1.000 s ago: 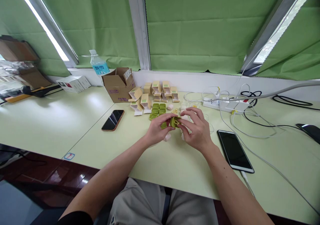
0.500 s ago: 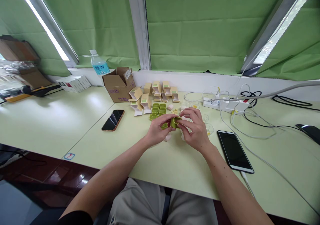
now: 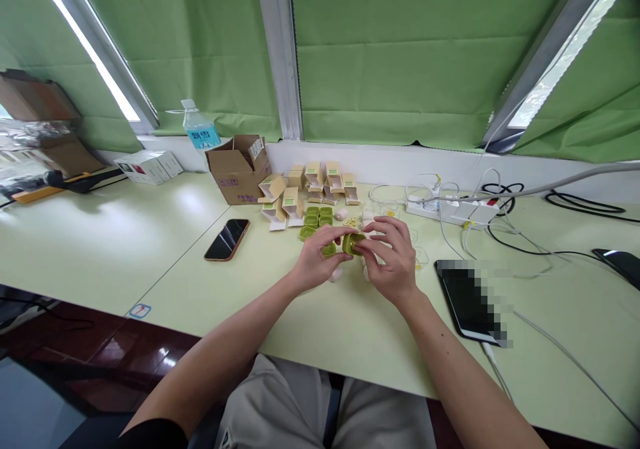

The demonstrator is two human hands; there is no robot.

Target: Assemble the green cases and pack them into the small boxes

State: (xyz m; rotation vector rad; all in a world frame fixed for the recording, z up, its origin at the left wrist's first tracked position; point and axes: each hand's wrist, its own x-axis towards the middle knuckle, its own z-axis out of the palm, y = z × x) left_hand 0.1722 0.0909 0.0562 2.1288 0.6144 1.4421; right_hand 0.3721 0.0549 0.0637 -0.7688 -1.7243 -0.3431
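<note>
Left hand, from my end: thumb and fingers nearly closed, pinching a small green cup by its left side. Right hand: fingers curled, thumb and forefinger close together, touching the cup's open side; I couldn't tell whether they gripped anything. The cup was between both hands, just above the table, mouth tilted toward the right hand. Long axis too covered to read. More green cups sat in rows just beyond. Farther out, I noted opened cartons, a cardboard box and a power strip.
</note>
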